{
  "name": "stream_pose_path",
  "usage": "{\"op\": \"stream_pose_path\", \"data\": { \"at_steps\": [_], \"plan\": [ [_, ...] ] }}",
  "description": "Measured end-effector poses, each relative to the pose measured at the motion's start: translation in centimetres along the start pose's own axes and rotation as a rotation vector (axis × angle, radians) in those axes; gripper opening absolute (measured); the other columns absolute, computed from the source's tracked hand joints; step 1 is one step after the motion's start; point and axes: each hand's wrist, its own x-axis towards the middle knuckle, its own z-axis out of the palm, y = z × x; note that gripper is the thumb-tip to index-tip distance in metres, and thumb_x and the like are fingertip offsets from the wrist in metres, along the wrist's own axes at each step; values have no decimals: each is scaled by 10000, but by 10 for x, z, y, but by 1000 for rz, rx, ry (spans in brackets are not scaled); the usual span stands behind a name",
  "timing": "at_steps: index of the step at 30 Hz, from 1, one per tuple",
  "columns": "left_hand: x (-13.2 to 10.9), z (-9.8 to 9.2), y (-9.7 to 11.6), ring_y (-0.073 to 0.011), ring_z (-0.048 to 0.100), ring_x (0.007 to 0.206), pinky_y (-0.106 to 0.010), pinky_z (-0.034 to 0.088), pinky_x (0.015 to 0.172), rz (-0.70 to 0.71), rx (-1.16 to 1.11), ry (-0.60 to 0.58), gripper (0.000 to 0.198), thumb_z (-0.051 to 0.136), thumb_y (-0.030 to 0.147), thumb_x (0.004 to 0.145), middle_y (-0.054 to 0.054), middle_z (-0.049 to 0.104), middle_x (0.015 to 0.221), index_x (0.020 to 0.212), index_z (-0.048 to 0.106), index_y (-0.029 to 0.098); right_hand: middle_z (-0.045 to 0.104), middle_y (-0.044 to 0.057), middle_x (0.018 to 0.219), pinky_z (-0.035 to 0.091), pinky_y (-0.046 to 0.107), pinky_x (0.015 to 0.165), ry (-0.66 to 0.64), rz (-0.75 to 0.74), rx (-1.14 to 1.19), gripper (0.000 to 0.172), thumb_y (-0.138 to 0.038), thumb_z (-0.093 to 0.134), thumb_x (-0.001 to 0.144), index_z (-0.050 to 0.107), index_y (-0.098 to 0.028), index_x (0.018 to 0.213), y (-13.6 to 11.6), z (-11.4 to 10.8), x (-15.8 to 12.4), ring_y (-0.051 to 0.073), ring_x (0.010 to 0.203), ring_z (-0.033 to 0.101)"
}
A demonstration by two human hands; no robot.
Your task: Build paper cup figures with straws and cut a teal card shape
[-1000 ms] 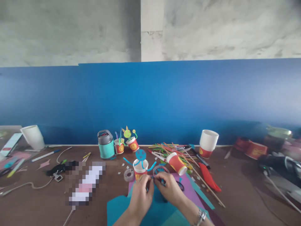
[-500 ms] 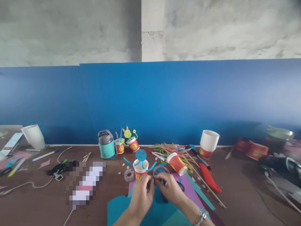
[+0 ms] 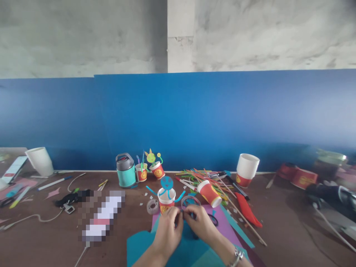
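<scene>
Left hand (image 3: pixel 167 234) and right hand (image 3: pixel 202 224) pinch a strip (image 3: pixel 181 212) in narrowed fingers over the paper (image 3: pixel 189 253); a light, level grip seems wise.

Upper wall: I've got a bare grey concrete wall (image 3: pixel 83 37), mottled, right across the top of my feed.
Centre: a paler vertical strip (image 3: pixel 180 37) runs down its middle.
Lower wall: blue panels (image 3: pixel 222 118) front it, with a seam on the left.
Worktop: a dark brown worktop (image 3: pixel 278 222) meets the blue.
Light: soft, even, the blue paler towards the right.
</scene>
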Motion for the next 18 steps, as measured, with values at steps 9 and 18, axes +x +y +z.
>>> {"op": "stream_pose_path", "data": {
  "at_steps": [9, 18],
  "plan": [
    [0, -2, 1, -173, 626, 646, -237, 455, 593, -46, -67, -10, 188, 434, 178, 890, -34, 641, 689, 743, 550, 197, 576, 1, 589, 384, 250, 567, 25, -11, 25, 137, -170, 494, 708, 565, -185, 593, -2, -4, -1, 160, 601, 523],
    [0, -7, 5, -158, 596, 649, -229, 459, 599, 27, -65, 15, 137, 425, 166, 878, -30, 606, 723, 792, 526, 202, 519, -4, 507, 351, 265, 536, 165, 79, -218, 243, -216, 501, 747, 496, -206, 505, 13, -13, 4, 157, 515, 485]
  ]
}}
